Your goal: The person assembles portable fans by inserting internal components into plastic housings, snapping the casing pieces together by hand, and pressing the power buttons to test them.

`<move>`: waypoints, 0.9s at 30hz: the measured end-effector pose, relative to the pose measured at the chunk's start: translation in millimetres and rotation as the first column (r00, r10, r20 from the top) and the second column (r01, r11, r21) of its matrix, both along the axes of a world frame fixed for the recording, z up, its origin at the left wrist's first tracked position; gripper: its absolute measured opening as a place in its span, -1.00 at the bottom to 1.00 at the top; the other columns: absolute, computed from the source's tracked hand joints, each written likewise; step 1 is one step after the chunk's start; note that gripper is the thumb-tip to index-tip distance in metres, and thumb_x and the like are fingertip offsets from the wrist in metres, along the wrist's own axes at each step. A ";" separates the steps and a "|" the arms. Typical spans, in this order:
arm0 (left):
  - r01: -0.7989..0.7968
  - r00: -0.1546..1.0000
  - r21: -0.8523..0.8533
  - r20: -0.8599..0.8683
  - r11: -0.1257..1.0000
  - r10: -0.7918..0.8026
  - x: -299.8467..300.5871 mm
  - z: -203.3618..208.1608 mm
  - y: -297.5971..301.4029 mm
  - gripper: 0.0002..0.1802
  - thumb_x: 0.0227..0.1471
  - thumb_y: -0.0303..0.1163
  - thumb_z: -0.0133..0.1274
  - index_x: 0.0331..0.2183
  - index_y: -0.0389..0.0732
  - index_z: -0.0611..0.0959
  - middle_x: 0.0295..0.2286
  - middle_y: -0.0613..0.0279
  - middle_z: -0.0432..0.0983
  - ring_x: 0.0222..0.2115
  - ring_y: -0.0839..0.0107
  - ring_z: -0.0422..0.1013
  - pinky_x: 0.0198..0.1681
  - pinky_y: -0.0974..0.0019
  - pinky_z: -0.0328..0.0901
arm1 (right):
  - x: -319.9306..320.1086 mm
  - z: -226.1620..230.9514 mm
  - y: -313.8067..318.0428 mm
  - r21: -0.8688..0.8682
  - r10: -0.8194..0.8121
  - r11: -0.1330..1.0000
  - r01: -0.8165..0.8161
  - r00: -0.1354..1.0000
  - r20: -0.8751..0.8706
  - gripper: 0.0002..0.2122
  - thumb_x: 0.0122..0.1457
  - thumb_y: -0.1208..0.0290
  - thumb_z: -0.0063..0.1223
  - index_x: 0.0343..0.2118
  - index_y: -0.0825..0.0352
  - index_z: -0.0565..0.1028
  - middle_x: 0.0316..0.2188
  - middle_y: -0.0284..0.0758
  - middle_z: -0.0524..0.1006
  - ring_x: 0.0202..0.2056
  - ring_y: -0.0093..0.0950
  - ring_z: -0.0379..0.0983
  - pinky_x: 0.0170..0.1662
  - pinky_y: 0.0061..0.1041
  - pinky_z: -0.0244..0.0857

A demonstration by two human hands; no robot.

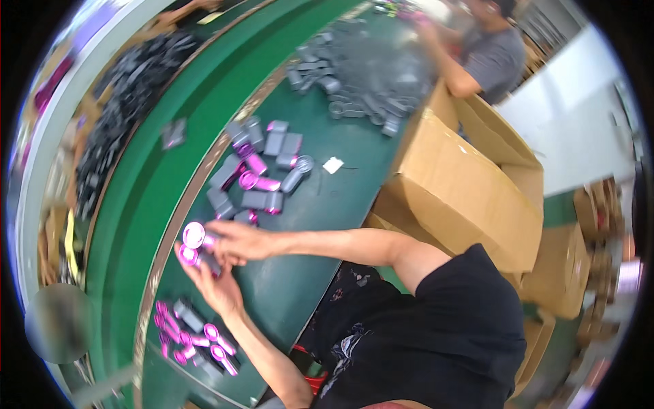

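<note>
Close together over the green bench, both my hands are closed on small plastic parts. My right hand (242, 242) pinches a pink part with a round ring head (194, 235). Just below it, my left hand (219, 290) grips a pink-and-grey part with a round head (189, 256); my fingers cover much of both, and I cannot tell if they touch. Beyond my right hand lies a group of grey and pink parts (255, 199). Pink ring-headed parts (221, 354) and some grey pieces lie left of my left forearm.
Grey parts (368, 102) are heaped farther along the bench (286, 286), where another person (494, 58) sits. An open cardboard box (470, 191) stands beside the bench. A green conveyor belt (136, 211) runs along it, carrying a small bagged item (174, 133). Beyond are dark parts (129, 102).
</note>
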State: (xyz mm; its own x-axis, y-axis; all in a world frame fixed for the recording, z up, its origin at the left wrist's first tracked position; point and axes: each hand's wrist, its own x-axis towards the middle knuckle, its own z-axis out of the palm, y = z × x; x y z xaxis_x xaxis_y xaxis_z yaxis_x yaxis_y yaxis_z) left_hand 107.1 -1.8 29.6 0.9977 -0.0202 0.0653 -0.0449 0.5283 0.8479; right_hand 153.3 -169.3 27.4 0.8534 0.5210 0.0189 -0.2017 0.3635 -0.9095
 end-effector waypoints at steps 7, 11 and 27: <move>-0.027 0.998 0.066 -0.047 0.997 0.030 -11.1 4.6 17.0 0.02 0.34 -0.22 0.20 0.58 -0.09 0.00 0.44 0.02 0.15 0.31 0.08 0.32 0.28 -0.05 0.31 | 1.4 -16.3 12.0 0.100 0.087 0.991 -0.084 0.996 -0.022 -0.37 0.56 0.14 -0.04 0.53 0.36 0.11 -0.33 -0.28 0.60 -0.43 -0.58 0.53 -0.42 -0.56 0.35; -0.157 0.987 0.009 -0.046 0.988 0.157 -2.5 -5.3 -3.3 0.00 0.32 -0.32 0.28 0.55 -0.13 0.07 0.33 0.06 0.36 0.27 0.13 0.39 0.32 -0.01 0.33 | -3.7 -16.6 -1.0 0.008 0.049 0.999 -0.049 0.987 -0.155 -0.31 0.51 0.19 0.13 0.57 0.17 0.09 -0.14 -0.34 0.61 -0.37 -0.63 0.46 -0.36 -0.55 0.36; -0.078 0.994 0.029 0.083 0.997 0.075 -3.6 -20.1 11.8 -0.05 0.42 -0.32 0.18 0.57 -0.04 0.01 -0.05 0.22 0.53 -0.15 0.37 0.44 -0.04 0.19 0.37 | -0.6 -9.1 0.1 -0.001 0.026 1.000 -0.026 0.998 0.065 -0.44 0.53 0.22 -0.01 0.44 0.45 0.24 -0.18 -0.27 0.55 -0.34 -0.54 0.53 -0.40 -0.54 0.41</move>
